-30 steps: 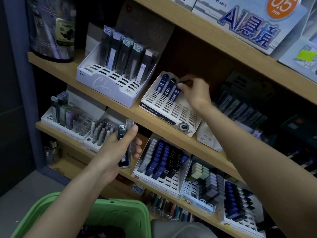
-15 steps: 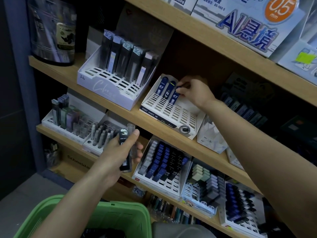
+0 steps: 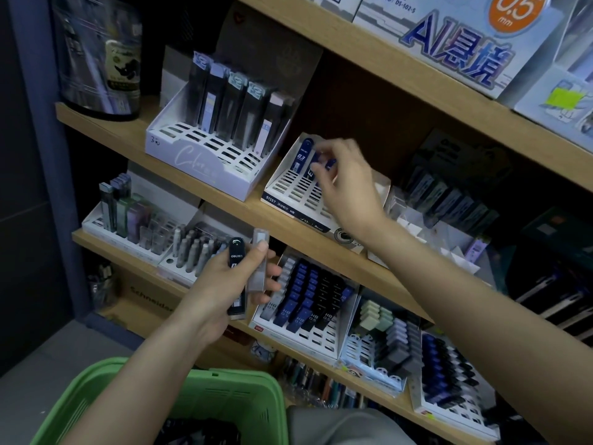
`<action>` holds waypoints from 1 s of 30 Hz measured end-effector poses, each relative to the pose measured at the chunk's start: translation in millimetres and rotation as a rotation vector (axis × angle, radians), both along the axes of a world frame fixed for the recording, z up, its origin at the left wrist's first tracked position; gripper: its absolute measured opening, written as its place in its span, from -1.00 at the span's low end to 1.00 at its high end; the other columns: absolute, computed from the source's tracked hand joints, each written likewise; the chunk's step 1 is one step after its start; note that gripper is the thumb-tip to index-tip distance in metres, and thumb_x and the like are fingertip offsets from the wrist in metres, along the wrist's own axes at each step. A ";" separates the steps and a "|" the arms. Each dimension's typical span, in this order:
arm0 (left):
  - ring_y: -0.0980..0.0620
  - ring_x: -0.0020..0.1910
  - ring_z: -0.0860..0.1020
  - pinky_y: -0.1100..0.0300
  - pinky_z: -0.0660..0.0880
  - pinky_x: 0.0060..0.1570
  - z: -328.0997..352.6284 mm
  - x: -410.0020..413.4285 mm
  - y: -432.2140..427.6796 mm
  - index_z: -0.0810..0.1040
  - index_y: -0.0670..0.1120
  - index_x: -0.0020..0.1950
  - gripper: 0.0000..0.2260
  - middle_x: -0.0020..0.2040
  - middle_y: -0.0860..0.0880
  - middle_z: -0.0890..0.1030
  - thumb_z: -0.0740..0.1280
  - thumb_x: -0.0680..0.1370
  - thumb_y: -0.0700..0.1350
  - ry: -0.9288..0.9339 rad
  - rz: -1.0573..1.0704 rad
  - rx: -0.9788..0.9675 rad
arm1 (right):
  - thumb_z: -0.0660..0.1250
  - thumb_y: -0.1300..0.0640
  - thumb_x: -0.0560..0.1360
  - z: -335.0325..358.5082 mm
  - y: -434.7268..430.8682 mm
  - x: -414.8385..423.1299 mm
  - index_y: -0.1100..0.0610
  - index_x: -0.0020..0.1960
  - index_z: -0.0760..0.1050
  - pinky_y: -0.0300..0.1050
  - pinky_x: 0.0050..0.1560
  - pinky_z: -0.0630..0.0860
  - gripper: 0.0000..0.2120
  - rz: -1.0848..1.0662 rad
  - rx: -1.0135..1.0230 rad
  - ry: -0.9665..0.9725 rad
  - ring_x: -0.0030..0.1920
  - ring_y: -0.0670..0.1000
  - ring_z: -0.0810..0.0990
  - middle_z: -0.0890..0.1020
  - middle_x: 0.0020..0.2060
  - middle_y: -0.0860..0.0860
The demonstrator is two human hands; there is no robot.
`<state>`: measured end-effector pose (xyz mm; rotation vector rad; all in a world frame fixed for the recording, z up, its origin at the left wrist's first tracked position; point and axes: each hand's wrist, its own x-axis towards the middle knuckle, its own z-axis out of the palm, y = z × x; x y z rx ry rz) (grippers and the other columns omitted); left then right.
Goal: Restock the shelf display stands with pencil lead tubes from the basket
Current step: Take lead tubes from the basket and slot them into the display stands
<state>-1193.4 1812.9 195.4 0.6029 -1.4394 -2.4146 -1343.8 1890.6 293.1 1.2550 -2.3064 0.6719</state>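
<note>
A white slotted display stand (image 3: 282, 184) on the middle shelf holds a blue 0.3 lead tube (image 3: 301, 155) at its back left. My right hand (image 3: 348, 181) reaches over this stand, and its fingertips pinch another blue tube (image 3: 330, 162) in the back row. The hand hides the stand's middle slots. Lower left, my left hand (image 3: 221, 290) grips a black lead tube (image 3: 236, 268) and a clear grey tube (image 3: 259, 268) upright in front of the lower shelf. The green basket (image 3: 96, 393) sits below my arms, with dark items inside.
A larger white stand (image 3: 199, 159) with tall dark lead cases stands left of the blue-tube stand. The lower shelf carries a stand of blue and black tubes (image 3: 308, 303), an eraser stand (image 3: 385, 332) and grey tube trays (image 3: 144, 226). Printed boxes (image 3: 449, 46) fill the top shelf.
My right hand has slid left and down along the stand's back row, fingers now over the blue tubes. My left hand keeps its two tubes in about the same place.
</note>
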 end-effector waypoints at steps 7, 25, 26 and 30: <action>0.09 -0.42 0.60 0.35 0.24 -0.63 8.9 5.8 5.1 0.57 -0.14 -0.04 -0.63 -0.28 -0.05 0.68 0.31 0.36 0.12 0.007 -0.024 -0.095 | 0.30 0.11 0.55 -24.1 15.7 54.9 0.06 -0.01 0.56 -0.36 -0.22 0.52 -0.92 0.185 0.269 -0.708 -0.33 -0.24 0.55 0.60 -0.26 -0.09; 0.14 -0.64 0.27 0.36 0.18 -0.63 25.4 2.7 35.0 0.59 -0.07 -0.03 -0.90 -0.57 -0.04 0.36 0.38 0.50 -0.08 0.062 -0.045 -0.433 | 0.41 0.27 0.45 -24.4 89.4 77.8 -0.03 0.28 0.25 -0.02 -0.05 0.61 -0.47 0.179 0.185 -0.793 -0.20 -0.06 0.62 0.59 -0.12 -0.03; 0.15 -0.65 0.27 0.36 0.19 -0.63 27.8 -0.4 40.6 0.57 -0.07 0.01 -0.89 -0.58 -0.02 0.36 0.37 0.52 -0.08 0.075 -0.053 -0.455 | 0.41 0.26 0.46 -21.9 93.6 79.2 -0.07 0.26 0.25 -0.05 -0.07 0.62 -0.49 0.192 0.174 -0.762 -0.21 -0.07 0.63 0.58 -0.11 -0.04; 0.15 -0.63 0.22 0.34 0.16 -0.61 39.1 -8.5 56.6 0.47 -0.03 0.06 -0.88 -0.58 0.07 0.31 0.32 0.54 -0.08 0.091 -0.068 -0.385 | 0.34 0.25 0.51 -7.8 114.0 68.0 -0.08 0.23 0.31 -0.23 -0.15 0.57 -0.60 0.205 0.031 -0.682 -0.19 -0.14 0.64 0.55 -0.12 -0.06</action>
